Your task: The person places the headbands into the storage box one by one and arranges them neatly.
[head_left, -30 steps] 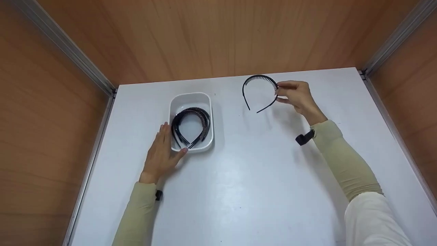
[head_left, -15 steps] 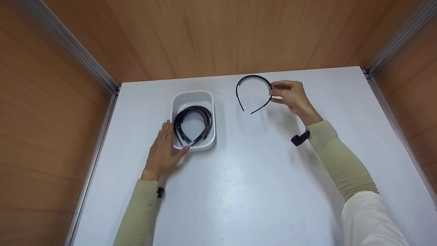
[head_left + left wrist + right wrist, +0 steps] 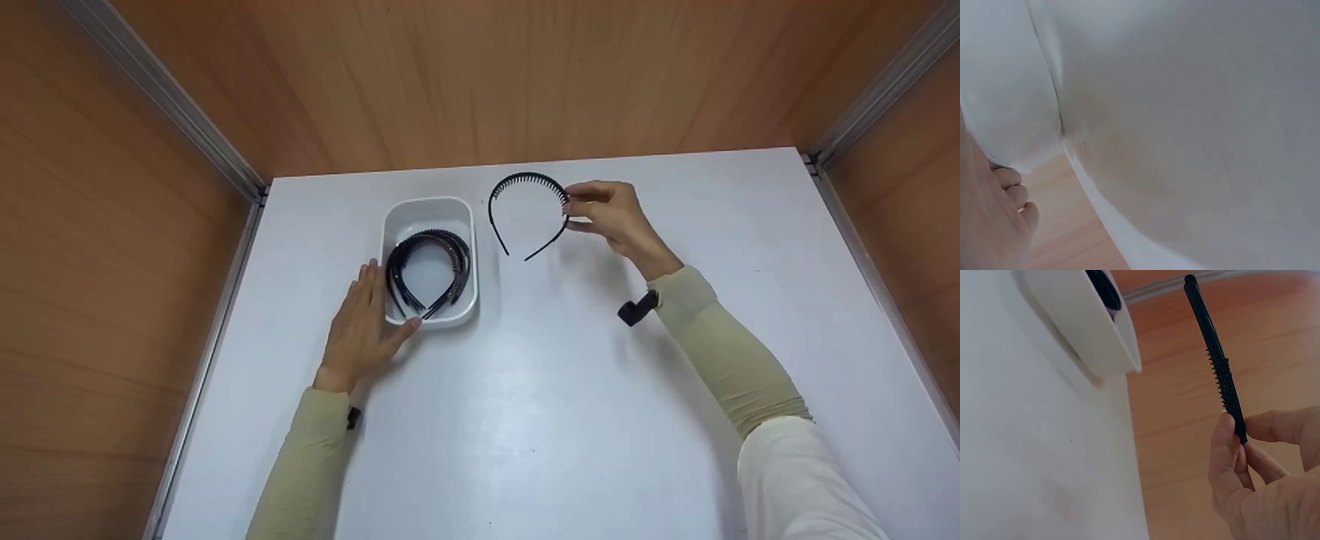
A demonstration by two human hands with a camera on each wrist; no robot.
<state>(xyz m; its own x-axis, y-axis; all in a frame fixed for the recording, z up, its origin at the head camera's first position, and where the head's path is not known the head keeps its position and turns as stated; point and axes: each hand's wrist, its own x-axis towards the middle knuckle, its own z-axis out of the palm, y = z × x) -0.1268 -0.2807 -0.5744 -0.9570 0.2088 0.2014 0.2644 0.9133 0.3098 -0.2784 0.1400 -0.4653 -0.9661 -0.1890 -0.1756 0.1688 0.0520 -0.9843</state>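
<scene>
My right hand [image 3: 611, 221] pinches a black toothed headband [image 3: 529, 178] by its right side, its two ends pointing toward me. In the right wrist view the headband [image 3: 1216, 360] appears edge-on between thumb and fingers, with a glittery stretch along its band. Left of it stands a white plastic tub [image 3: 475, 262] with several dark headbands [image 3: 397, 274] lying nested inside. My left hand [image 3: 356, 330] rests against the tub's left side with fingers straight, thumb at the near rim. In the left wrist view that hand [image 3: 994, 208] lies along the tub's wall.
A white table [image 3: 525, 420] carries the tub. Wooden panels [image 3: 480, 82] rise behind and on both sides, with metal profiles [image 3: 172, 105] at the corners. A black wrist strap [image 3: 637, 307] hangs below the right sleeve.
My right hand has carried the headband leftward and slightly nearer, closer to the tub. The left hand keeps its place against the tub; the head view has shifted a little.
</scene>
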